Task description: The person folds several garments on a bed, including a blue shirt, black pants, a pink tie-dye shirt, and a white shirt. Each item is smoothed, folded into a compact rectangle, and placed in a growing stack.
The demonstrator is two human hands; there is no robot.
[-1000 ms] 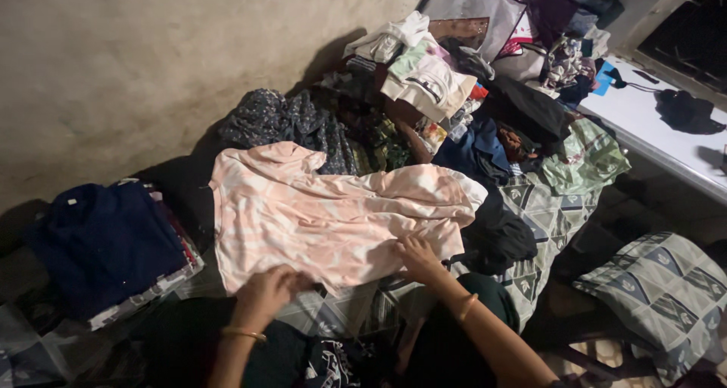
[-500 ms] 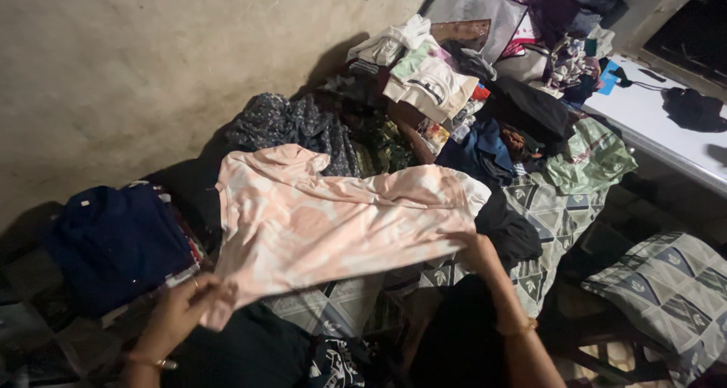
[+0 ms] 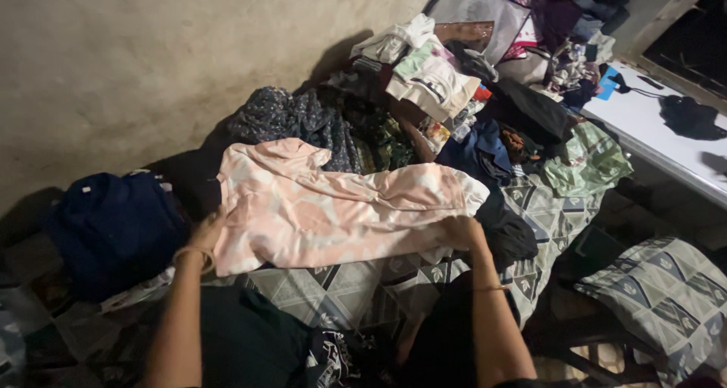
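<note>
A pale pink and white patterned garment (image 3: 333, 206) lies spread across a grey patterned bedsheet (image 3: 333, 289) in front of me. My left hand (image 3: 206, 233) grips its lower left edge, a bangle on the wrist. My right hand (image 3: 463, 230) grips the lower right edge near the garment's hem. The bottom part of the garment is folded upward, so it now forms a narrower band between my hands.
A folded dark blue garment (image 3: 113, 229) sits on a stack at the left. A heap of mixed clothes (image 3: 424, 93) fills the back by the bare wall (image 3: 151, 55). A white table (image 3: 651, 123) stands at right, a patterned pillow (image 3: 666, 289) below it.
Both hands moved apart from the garment's lower middle to its left and right edges, took hold and folded the lower part up and away from me.
</note>
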